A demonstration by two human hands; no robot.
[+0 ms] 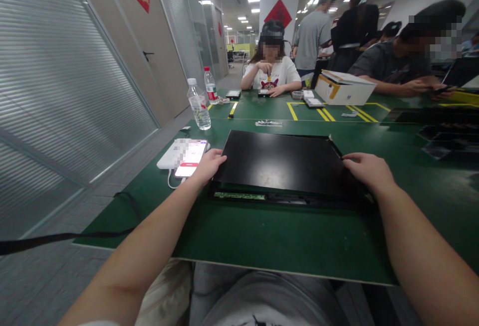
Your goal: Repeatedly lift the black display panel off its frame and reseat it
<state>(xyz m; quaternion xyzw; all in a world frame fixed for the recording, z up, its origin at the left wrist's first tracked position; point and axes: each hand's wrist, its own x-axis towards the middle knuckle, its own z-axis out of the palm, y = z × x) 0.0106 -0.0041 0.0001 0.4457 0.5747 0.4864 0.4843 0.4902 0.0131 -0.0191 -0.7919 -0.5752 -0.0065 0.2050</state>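
- Here, a large black panel (284,161) is held at its 2 side edges above a dark tray-like frame (262,197) that lies flat on the green table (262,246).
- The left hand (209,164) is closed on the panel's left edge, fingers curled over the top face; the thumb is hidden, so how it sits beneath cannot be told.
- The right hand (368,169) is laid on the panel's right edge near the far corner, fingers clamped over the rim.
- The panel is judged to be tilted, its near edge raised slightly off the frame, since a green circuit strip (239,195) is exposed below that edge.
- For the step to be done well, the panel should be kept level between both grips and moved evenly, so that neither corner is dragged across the strip.
- Pressure is best kept on the rims only; the glossy face should not be pressed or flexed.
- Relative to the grips, the panel spans the whole gap between them, its centre lying midway and slightly further from the body.
- A phone (190,157) on a white power bank (168,156) lies just beside the left hand, and should not be knocked.
- A water bottle (198,104) stands well beyond on the left.
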